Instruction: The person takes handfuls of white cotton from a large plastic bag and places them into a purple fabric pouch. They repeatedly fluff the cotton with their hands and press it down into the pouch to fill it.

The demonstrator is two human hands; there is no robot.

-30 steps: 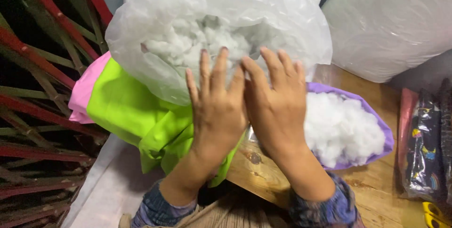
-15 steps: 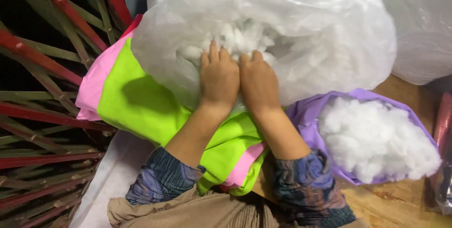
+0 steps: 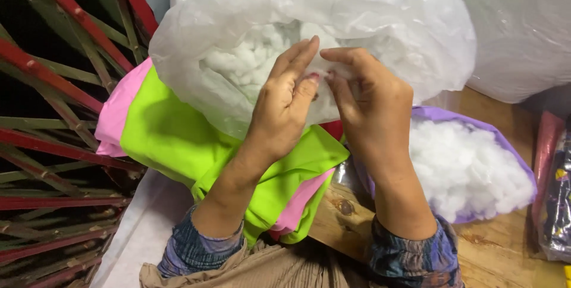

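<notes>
Both hands work at the front of a large clear plastic bag (image 3: 357, 32) full of white stuffing (image 3: 250, 65), which stands at the far middle of the scene. The left hand (image 3: 285, 109) lies against the film with fingers long and nearly straight, thumb tucked toward the other hand. The right hand (image 3: 372, 101) curls its fingertips in at the same spot; whether either grip has actually pinched film or fibre I cannot tell, since the fingertips meet and hide the contact.

The filling looks very light, soft and clumpy, likely to tear away in tufts, while the film looks thin, slippery and easily stretched, so a pinch at a fold or the opening would probably serve best.

Under the bag, a folded lime-green cloth (image 3: 178, 139) lies over pink cloth (image 3: 116, 115). To the right, a purple fabric case (image 3: 452, 115) holds more stuffing on the wooden counter (image 3: 505, 246). Red and green slats (image 3: 53, 145) crowd the left, and another pale bag (image 3: 523, 26) stands far right.
</notes>
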